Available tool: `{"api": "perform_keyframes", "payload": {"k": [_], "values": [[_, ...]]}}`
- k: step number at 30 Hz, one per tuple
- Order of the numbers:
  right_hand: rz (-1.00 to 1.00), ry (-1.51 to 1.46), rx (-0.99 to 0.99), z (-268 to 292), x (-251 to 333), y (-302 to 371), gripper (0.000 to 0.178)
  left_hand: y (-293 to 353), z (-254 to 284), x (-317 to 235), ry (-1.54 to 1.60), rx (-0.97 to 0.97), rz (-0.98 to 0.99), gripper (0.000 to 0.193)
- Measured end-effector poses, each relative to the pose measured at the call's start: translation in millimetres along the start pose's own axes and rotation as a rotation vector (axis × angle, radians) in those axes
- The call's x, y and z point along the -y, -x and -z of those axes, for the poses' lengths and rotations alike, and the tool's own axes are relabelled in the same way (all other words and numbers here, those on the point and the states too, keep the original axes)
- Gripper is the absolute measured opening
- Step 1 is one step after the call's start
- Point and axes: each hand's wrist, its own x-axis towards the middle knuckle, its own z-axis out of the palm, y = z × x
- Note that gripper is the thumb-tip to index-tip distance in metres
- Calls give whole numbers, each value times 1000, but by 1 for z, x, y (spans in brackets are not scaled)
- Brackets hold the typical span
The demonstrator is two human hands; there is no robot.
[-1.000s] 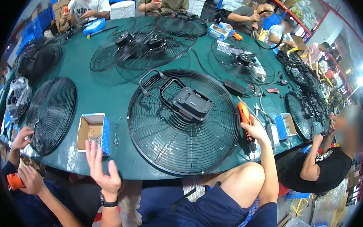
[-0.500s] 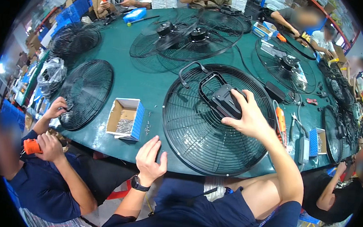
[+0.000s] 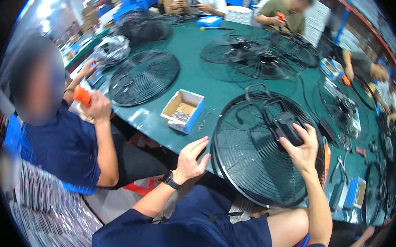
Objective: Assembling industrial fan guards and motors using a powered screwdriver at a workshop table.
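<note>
A round black fan (image 3: 249, 162) with a wire grille lies in front of me, its near rim reaching the table edge. On top of it are a black carrying handle (image 3: 259, 87) and a black plastic housing (image 3: 288, 127). My right hand (image 3: 303, 150) grips the housing, thumb on one side and fingers over the other. My left hand (image 3: 190, 160), wearing a dark watch (image 3: 171, 181), hovers left of the fan rim with fingers stretched and nothing in it.
Left of the fan stands an open box of screws (image 3: 184, 110), with loose screws (image 3: 201, 125) beside it. Another grille (image 3: 144, 78) lies farther left, near a co-worker holding an orange tool (image 3: 81, 96). Pliers (image 3: 339, 167) and a second screw box (image 3: 354, 193) are at right.
The view has swung left, so the table's things appear farther right. My right hand still grips the housing, and my left hand stays open beside the fan.
</note>
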Motion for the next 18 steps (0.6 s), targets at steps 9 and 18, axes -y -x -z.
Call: {"api": "perform_keyframes", "payload": {"k": [9, 18], "values": [[-251, -619, -159, 44, 10, 1, 40, 35, 0, -26, -80, 72, -6, 52], [36, -310, -361, 38, -98, 0, 45, 44, 5, -52, 122, 173, 64, 56]]}}
